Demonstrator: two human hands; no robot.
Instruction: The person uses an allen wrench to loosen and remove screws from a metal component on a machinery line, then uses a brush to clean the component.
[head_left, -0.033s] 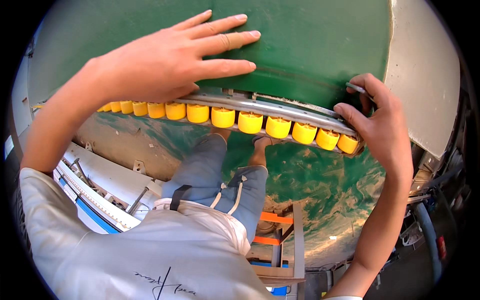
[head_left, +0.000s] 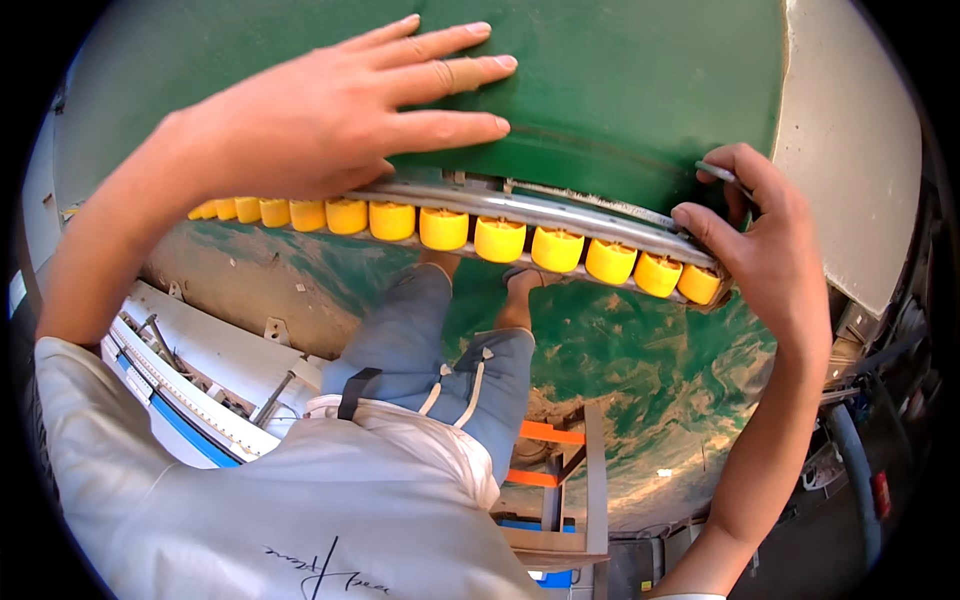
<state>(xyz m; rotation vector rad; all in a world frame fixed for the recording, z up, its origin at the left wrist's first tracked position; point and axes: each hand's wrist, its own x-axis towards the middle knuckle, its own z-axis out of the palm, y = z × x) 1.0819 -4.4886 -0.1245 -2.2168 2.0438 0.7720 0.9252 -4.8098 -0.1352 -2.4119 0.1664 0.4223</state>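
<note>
My left hand (head_left: pixel 335 115) lies with spread fingers on a green sheet (head_left: pixel 640 70), its thumb by a metal rail (head_left: pixel 520 207) along the sheet's near edge. Yellow rollers (head_left: pixel 443 229) sit in a row just on the near side of this rail. At the rail's right end, my right hand (head_left: pixel 765 225) is curled, its thumb tip close to the metal. A thin grey metal piece (head_left: pixel 722 175) shows at its bent fingers; I cannot make out its kind. Part of it is hidden by the hand.
A pale grey panel (head_left: pixel 845 140) borders the sheet on the right. My legs stand beyond the rollers' near side, over a dusty green floor (head_left: pixel 640 350). Close by are a wooden-edged stand with orange bars (head_left: pixel 550 433) and, left, a white machine part with a blue strip (head_left: pixel 190 425).
</note>
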